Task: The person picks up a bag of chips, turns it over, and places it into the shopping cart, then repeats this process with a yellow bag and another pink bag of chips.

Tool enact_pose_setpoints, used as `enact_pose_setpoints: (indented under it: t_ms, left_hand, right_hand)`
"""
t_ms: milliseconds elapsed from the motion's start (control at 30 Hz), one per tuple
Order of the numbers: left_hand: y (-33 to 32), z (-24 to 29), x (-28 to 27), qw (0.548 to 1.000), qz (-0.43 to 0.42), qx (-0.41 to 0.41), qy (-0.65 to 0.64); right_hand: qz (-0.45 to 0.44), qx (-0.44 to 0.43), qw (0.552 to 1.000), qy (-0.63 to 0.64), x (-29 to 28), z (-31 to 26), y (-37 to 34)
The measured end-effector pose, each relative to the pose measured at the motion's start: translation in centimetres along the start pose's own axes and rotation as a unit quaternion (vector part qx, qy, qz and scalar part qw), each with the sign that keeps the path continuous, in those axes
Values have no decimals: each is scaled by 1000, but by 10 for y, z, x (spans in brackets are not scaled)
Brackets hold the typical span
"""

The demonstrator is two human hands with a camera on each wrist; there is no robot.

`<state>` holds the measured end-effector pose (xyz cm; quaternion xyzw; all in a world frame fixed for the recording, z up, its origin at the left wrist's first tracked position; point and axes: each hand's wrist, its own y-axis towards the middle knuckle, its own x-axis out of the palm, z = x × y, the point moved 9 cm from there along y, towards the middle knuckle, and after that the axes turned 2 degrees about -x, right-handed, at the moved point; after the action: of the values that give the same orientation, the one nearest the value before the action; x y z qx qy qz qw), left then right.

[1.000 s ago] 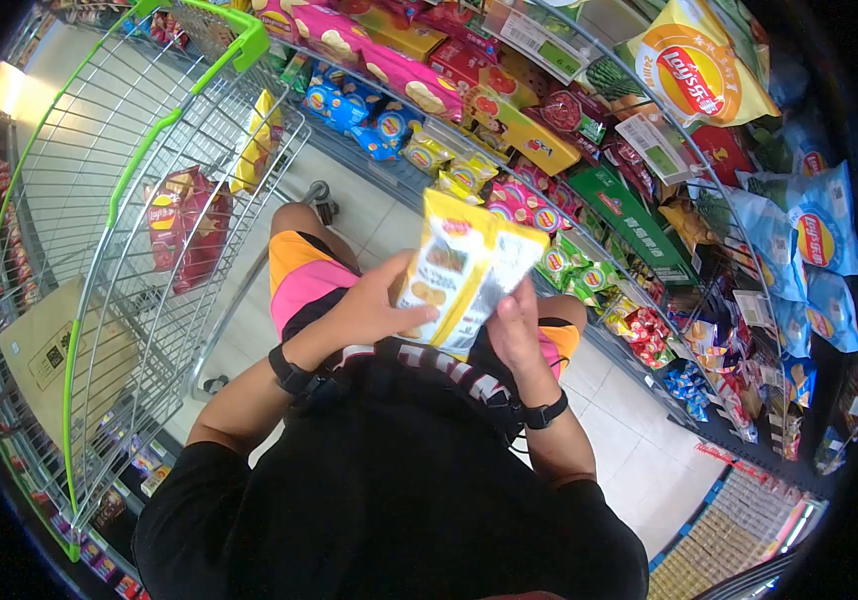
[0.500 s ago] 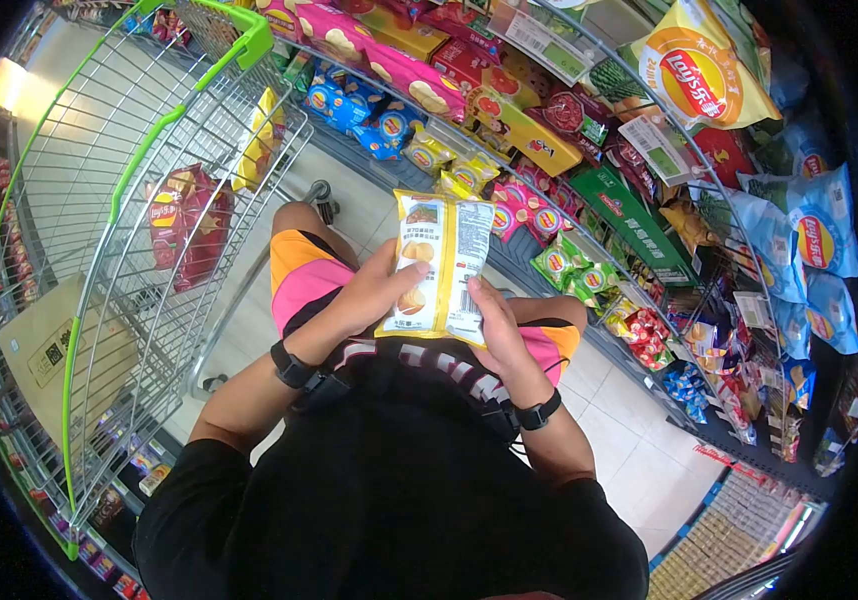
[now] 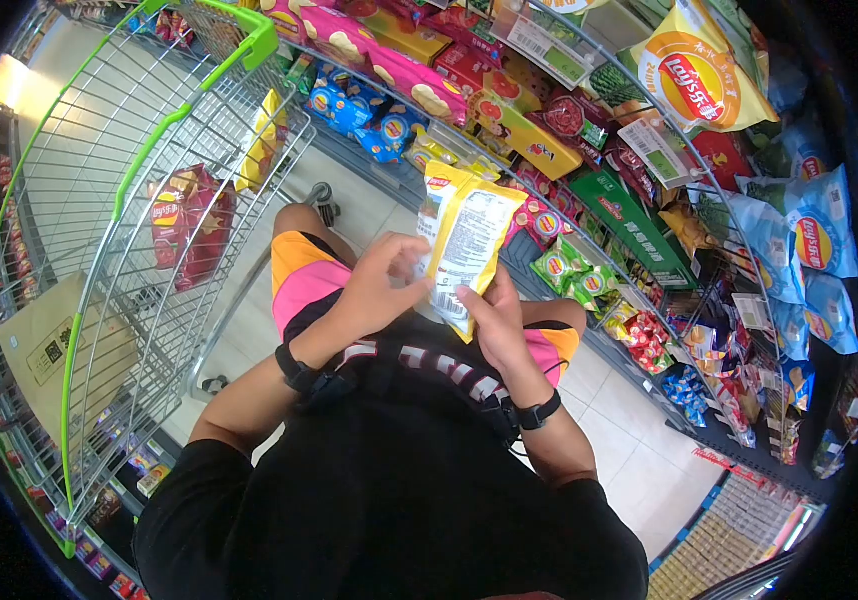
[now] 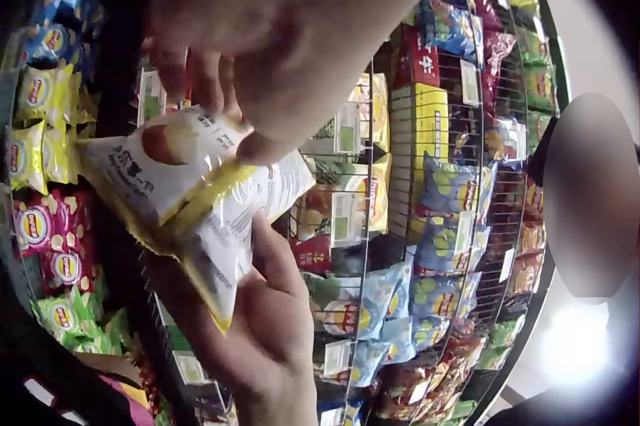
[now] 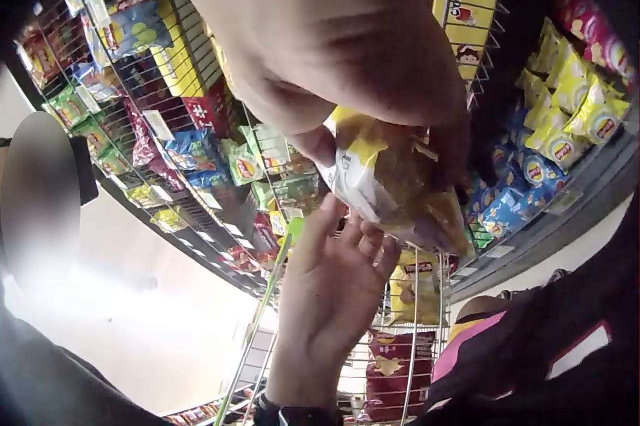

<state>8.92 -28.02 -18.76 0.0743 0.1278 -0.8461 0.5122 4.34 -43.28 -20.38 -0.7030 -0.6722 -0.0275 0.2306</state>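
Observation:
Upright above the lap, a yellow and white bag of chips (image 3: 467, 235) shows its printed back in the head view. My right hand (image 3: 497, 318) grips its lower right part, thumb across the printed face. At the bag's left edge is my left hand (image 3: 381, 288), fingers bent and slightly blurred, thumb over the edge. In the left wrist view the left thumb (image 4: 258, 151) lies on the bag (image 4: 205, 181), while the right hand (image 4: 262, 321) supports it from below. The left fingers (image 5: 368, 241) meet the bag's edge in the right wrist view.
A shopping cart (image 3: 171, 118) stands at left, holding a dark red chip bag (image 3: 192, 228), a yellow bag (image 3: 262, 142) and a brown paper bag (image 3: 61, 350). Wire shelves with snack bags (image 3: 817, 235) and boxes (image 3: 634, 225) run along the right, close to the right knee.
The bag turned from crosswise to upright with its back facing up, then tipped to the right and rose a little. The left hand shifted from the bag's face to its left edge.

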Motion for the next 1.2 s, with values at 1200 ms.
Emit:
enact_pose_setpoints:
  t_ms: [1200]
  left_hand:
    - [-127, 157, -323, 754, 517, 62, 401]
  right_hand:
    - [-47, -443, 724, -527, 159, -160, 124]
